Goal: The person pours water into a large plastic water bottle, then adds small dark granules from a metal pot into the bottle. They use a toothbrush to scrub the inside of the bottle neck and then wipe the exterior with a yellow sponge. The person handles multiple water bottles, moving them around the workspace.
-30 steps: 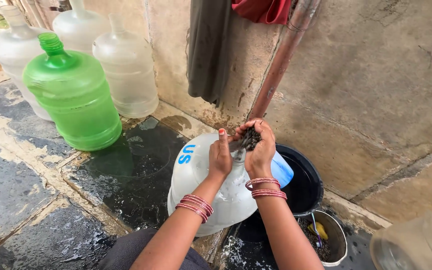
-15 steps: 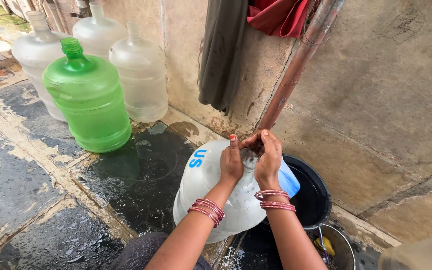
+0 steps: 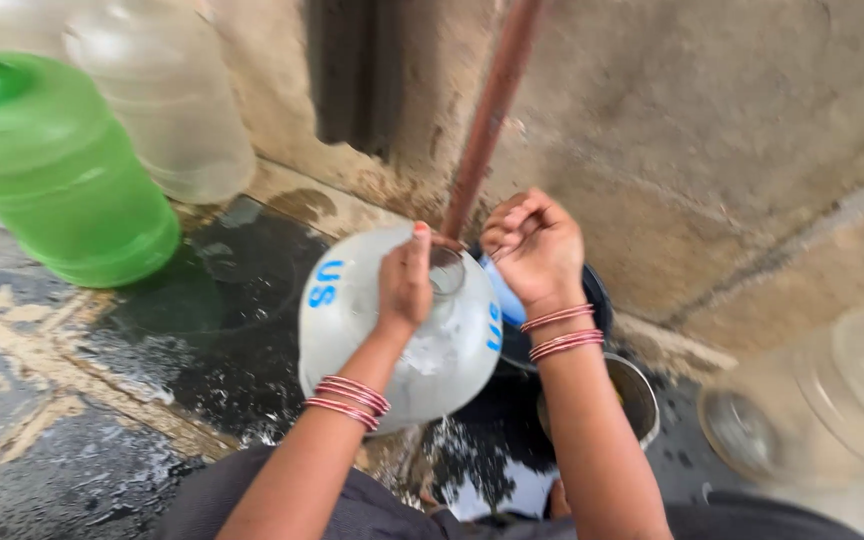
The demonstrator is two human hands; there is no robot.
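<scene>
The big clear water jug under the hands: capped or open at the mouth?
Open. The clear jug shows a bare round mouth with no cap, with the left hand on its neck and the right hand beside it.

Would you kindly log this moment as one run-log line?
left hand: on jug neck | right hand: fisted by jug mouth, contents unclear | green jug: upright, apart | floor: wet

A big clear water jug [image 3: 392, 340] with blue lettering tilts neck-up just in front of the rusty pipe [image 3: 487, 120].
</scene>
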